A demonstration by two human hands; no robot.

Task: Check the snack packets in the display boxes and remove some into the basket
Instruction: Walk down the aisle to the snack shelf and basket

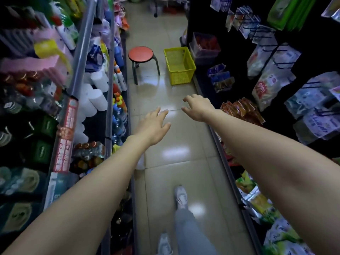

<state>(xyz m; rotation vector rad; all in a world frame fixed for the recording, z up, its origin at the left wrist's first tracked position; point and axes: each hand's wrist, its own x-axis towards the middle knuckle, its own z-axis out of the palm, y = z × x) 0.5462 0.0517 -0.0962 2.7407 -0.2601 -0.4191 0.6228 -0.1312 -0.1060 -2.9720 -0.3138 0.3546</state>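
Observation:
A yellow plastic basket [180, 66] stands on the tiled aisle floor ahead, with nothing visible inside it. Orange-red snack packets [241, 110] sit in a display box on the lower right shelf. A clear box of red packets [205, 46] sits farther along that shelf, right beside the basket. My left hand [155, 126] reaches forward over the floor with fingers spread and holds nothing. My right hand [197, 107] is stretched out ahead of it, fingers loosely curled, holding nothing, just left of the orange-red packets.
A red round stool [141, 55] stands left of the basket. Shelves of bottles, cleaners and paper rolls [94, 92] line the left side. Hanging bags [272, 70] cover the right rack, with more packets [257, 197] low at the near right. My feet are on the floor below.

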